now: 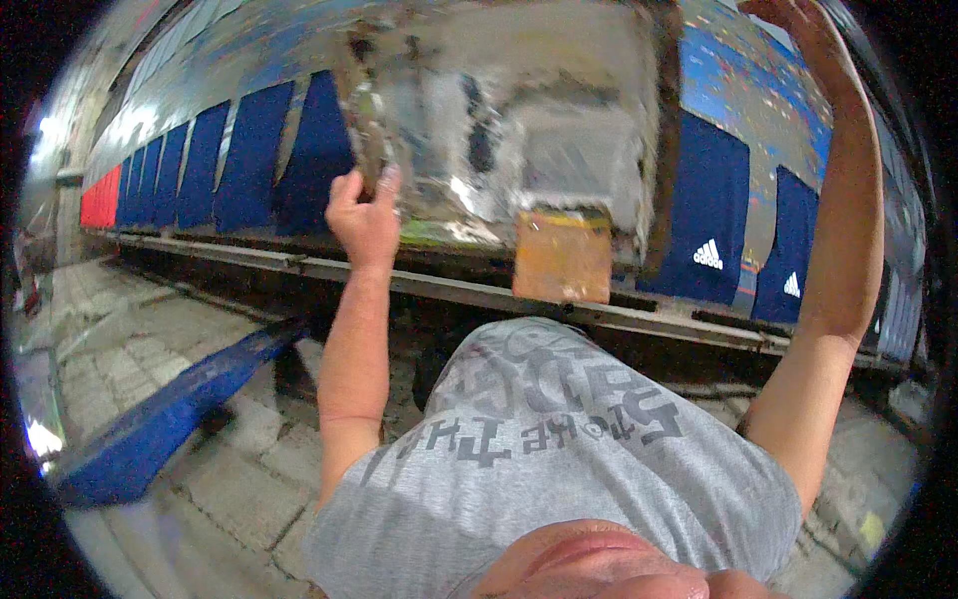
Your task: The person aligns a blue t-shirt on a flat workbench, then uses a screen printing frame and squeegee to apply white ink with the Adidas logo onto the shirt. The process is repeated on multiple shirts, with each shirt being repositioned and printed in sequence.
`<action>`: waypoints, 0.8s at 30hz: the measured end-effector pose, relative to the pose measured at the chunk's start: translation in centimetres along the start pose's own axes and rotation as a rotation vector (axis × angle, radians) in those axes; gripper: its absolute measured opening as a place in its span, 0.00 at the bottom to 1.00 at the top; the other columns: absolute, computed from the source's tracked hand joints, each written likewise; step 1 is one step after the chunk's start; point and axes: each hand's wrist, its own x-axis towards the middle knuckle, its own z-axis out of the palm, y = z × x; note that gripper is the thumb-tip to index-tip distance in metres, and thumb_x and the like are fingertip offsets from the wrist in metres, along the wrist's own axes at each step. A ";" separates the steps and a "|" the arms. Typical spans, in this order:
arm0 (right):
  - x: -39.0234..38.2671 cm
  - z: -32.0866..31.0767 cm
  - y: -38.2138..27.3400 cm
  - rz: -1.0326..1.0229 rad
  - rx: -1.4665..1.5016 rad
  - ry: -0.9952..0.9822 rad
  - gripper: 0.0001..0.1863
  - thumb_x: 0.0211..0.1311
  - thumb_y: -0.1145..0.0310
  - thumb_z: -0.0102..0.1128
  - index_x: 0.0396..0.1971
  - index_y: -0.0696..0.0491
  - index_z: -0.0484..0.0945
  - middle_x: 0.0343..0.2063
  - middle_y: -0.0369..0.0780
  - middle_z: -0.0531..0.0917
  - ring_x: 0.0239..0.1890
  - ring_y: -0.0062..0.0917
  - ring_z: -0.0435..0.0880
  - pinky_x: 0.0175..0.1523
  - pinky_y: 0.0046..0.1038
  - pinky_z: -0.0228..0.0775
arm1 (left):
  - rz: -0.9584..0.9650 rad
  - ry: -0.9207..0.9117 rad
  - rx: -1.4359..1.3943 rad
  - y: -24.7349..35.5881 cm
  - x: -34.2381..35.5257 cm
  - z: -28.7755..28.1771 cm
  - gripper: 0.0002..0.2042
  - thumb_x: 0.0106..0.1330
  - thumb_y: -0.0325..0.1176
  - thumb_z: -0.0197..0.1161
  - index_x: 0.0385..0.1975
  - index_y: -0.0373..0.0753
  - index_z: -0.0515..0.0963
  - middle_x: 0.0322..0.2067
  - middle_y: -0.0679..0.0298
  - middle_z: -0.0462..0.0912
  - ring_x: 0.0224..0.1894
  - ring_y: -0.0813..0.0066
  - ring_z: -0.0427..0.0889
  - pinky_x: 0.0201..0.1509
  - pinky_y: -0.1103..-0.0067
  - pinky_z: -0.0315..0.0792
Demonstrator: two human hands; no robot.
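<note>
A large rectangular screen-printing frame (pixel 569 120), its mesh smeared with grey, white and green stains, lies ahead of me over a long table. My left hand (pixel 365 222) is closed around the frame's left side bar, near its front corner. A square orange-brown piece (pixel 562 258) juts from the frame's near edge. My right hand (pixel 793 22) is raised far off at the upper right, beyond the frame's right bar; its fingers are blurred and cut off by the picture's edge. Dark blue fabric panels (pixel 699 205) with a small white print lie right of the frame.
More dark blue panels (pixel 249 150) run in a row to the left, ending in a red one (pixel 100 200). A metal rail (pixel 449 282) edges the table in front of me. Blue cloth (pixel 180 409) hangs at the lower left above the paved floor (pixel 239 489).
</note>
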 end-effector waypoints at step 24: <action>-26.4 31.8 -8.8 0.668 -0.105 -0.081 0.18 0.74 0.71 0.72 0.61 0.55 0.88 0.51 0.46 0.94 0.54 0.38 0.93 0.60 0.38 0.84 | -0.591 -0.010 0.120 -28.0 53.1 11.1 0.58 0.60 0.54 0.88 0.66 0.07 0.57 0.57 0.41 0.89 0.58 0.50 0.89 0.61 0.60 0.85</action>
